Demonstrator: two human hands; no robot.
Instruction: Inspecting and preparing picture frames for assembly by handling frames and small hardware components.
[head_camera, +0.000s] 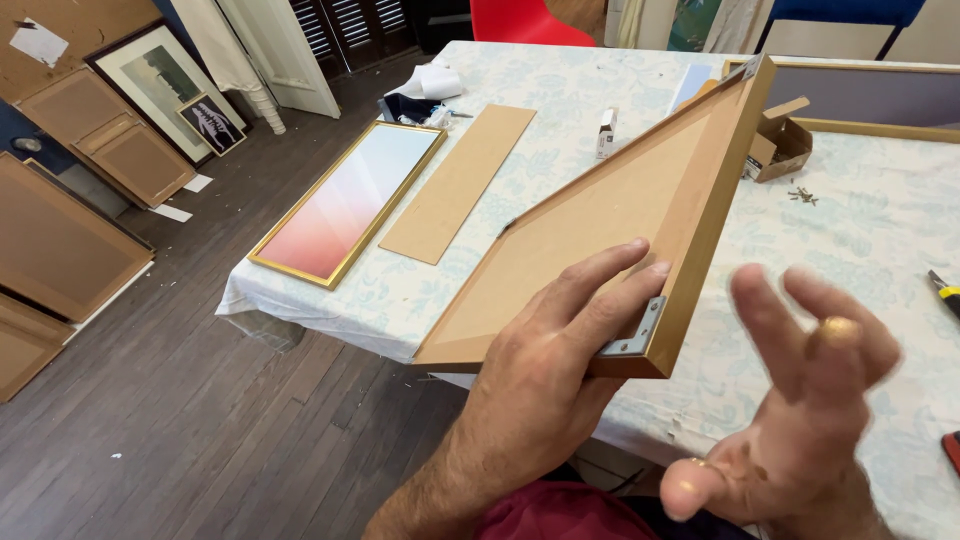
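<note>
My left hand (545, 365) grips the near corner of a long gold picture frame (700, 215), held back side up and tilted over the table. Its brown backing board (590, 235) faces me. A small metal corner bracket (633, 335) sits on that corner, just beside my fingertips. My right hand (800, 400) hovers to the right of the frame, fingers spread and blurred, holding nothing. A ring shows on one finger.
A table with a pale patterned cloth (860, 240) carries a second gold frame with a pink-to-blue picture (350, 200), a loose brown board (458, 182), a small white bottle (606, 133), an open cardboard box (780, 148) and loose screws (802, 195). Framed pictures and boards lean at left on the wood floor (200, 420).
</note>
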